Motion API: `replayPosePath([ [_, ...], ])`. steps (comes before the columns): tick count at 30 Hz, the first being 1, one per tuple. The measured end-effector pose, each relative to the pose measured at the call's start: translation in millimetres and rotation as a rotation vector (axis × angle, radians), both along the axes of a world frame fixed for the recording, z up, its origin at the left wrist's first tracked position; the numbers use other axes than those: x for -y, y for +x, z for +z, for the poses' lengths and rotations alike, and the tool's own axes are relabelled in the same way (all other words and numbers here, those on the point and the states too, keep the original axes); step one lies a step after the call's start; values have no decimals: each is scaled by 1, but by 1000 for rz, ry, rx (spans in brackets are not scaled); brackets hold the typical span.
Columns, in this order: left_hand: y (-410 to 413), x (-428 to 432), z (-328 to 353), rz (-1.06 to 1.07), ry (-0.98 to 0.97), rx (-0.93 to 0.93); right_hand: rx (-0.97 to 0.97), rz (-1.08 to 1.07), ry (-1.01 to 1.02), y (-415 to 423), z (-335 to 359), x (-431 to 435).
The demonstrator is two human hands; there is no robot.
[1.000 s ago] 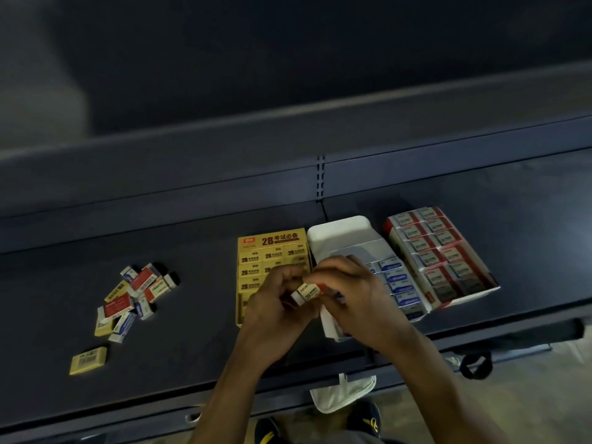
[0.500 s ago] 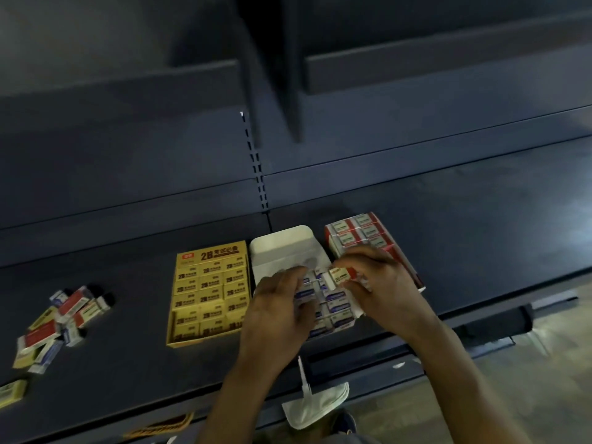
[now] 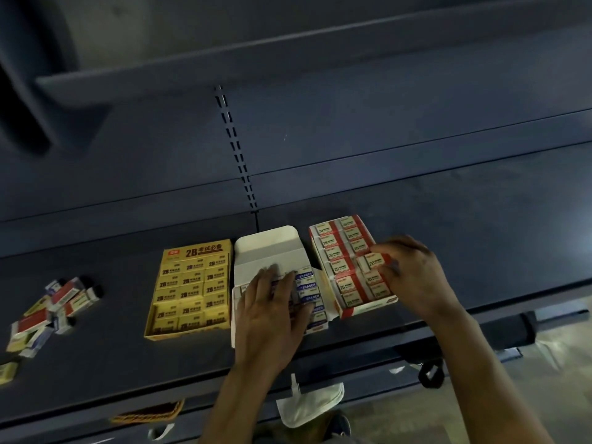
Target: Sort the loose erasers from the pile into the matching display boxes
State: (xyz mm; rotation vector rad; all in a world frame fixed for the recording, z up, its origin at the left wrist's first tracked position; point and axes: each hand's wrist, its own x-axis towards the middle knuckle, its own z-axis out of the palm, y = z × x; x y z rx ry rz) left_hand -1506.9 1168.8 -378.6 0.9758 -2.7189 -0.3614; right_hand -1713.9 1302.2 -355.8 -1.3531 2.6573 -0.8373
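Three display boxes stand side by side on the dark shelf: a yellow box [image 3: 192, 251], a white box [image 3: 269, 248] of blue-sleeved erasers and a red box [image 3: 368, 309] of red-and-white erasers. My right hand [image 3: 413, 277] pinches a red-and-white eraser [image 3: 373, 261] in the right column of the red box. My left hand [image 3: 272, 312] lies flat, fingers spread, over the erasers in the white box and covers most of them. A pile of loose erasers [image 3: 54, 309] lies at the far left.
One yellow eraser [image 3: 7, 374] lies apart at the left edge. The shelf's front lip runs just below the boxes. A white cloth bag [image 3: 310, 405] and a woven basket [image 3: 150, 413] sit under the shelf. An upper shelf overhangs at the top left.
My right hand has carried the red-and-white eraser from in front of the white box rightward into the red box. My left hand has moved up onto the white box's erasers.
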Motion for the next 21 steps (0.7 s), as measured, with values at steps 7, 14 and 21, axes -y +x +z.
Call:
replayPosePath([
  [7,2,-3,-5,11,2,-57,-73,-2,-57,5,-10,11],
  [14,1,-4,-3,19,22,-72,-147,-15,-81,9,-15,14],
  [21,16,-2,3,24,115,-238,-148,24,-225,41,-5,27],
])
